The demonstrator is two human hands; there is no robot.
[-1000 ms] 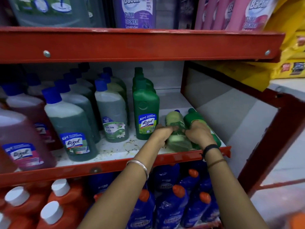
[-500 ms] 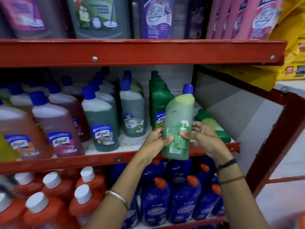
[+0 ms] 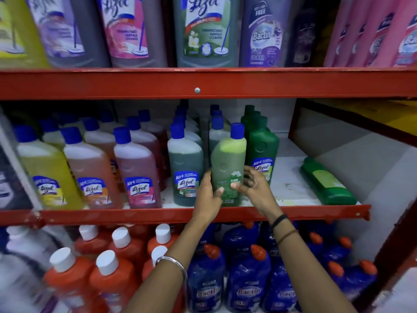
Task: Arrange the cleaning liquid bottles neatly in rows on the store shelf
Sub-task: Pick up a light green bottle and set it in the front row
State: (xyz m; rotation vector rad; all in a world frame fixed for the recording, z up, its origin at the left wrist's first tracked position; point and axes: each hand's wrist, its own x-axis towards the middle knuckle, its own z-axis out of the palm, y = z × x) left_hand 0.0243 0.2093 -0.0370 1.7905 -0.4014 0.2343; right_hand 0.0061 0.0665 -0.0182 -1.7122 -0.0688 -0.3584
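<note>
left hand [image 3: 208, 195] + right hand [image 3: 252, 188]: both gripping pale-green blue-capped plastic bottle [image 3: 229, 163] | upright, just left of dark-green plastic Lizol bottle [image 3: 262, 150]

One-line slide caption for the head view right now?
Both hands, left and right, stand a light green bottle upright on the middle shelf.

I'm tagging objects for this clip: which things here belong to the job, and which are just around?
Job: light green bottle, both hands, fallen green bottle, middle shelf.
Around: orange bottles, blue Bactin bottles, top-shelf bottles.
</note>
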